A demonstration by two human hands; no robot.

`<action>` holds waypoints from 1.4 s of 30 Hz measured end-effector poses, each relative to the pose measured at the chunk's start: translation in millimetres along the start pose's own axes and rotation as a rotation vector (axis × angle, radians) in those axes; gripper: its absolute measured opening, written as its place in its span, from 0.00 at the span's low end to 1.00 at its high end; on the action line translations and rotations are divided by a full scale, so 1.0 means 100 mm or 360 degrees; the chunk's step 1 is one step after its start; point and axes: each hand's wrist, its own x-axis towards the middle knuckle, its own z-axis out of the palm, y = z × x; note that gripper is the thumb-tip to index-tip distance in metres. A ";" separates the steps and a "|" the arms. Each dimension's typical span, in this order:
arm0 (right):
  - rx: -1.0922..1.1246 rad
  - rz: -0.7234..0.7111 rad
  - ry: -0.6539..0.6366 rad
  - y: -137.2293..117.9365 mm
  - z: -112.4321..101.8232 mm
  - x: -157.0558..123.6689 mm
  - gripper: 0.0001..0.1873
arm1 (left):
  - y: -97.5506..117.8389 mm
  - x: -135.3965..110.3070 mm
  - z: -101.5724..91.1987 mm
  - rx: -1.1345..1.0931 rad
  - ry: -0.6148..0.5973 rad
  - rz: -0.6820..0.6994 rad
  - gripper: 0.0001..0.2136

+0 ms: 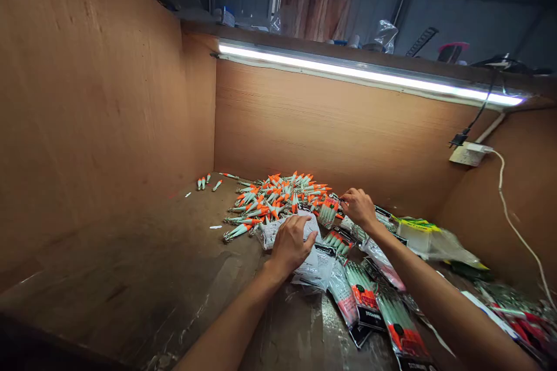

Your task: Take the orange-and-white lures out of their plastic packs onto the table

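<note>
My right hand (359, 207) is closed, its fingers pinching the upper corner of a small clear packet of fishing lures (328, 212). My left hand (292, 244) lies over white-backed packets (314, 266), its thumb apart from its bent fingers; what is under the palm is hidden. Just beyond both hands is a loose heap of squid-jig lures (274, 194) with pale green bodies, orange ends and metal hook crowns. Filled lure packets (363, 290) with black headers lie between my forearms, and another lure packet (338, 242) sits below the held one.
Wooden panels (331, 127) enclose the worktop at the back and sides. A lit tube lamp (369, 72) runs under a cluttered shelf. At right are yellow-topped plastic bags (429, 237), more packets (517, 313), and a white cable (502, 185) hanging from a socket. Several lures (203, 182) lie at the back left.
</note>
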 end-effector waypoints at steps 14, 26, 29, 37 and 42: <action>0.0770 -0.0344 0.0546 -0.94 -0.79 -0.65 0.08 | -0.04 0.13 0.04 -0.1188 0.0142 -0.0670 0.19; 0.1355 -0.0110 0.0008 -0.76 -0.48 -0.59 0.05 | 0.04 0.19 -0.06 -0.2043 0.0271 -0.0887 0.24; 0.1325 -0.0200 0.0015 -0.72 -0.51 -0.57 0.05 | 0.06 0.18 -0.05 -0.2047 0.0259 -0.0849 0.25; 0.1779 -0.0649 0.0068 -0.72 -0.67 -0.62 0.10 | -0.03 0.24 -0.09 -0.2326 0.0212 -0.1032 0.19; 0.2437 -0.0704 -0.0159 -0.65 -0.51 -0.56 0.18 | -0.16 0.28 -0.15 -0.2557 -0.0011 -0.1468 0.13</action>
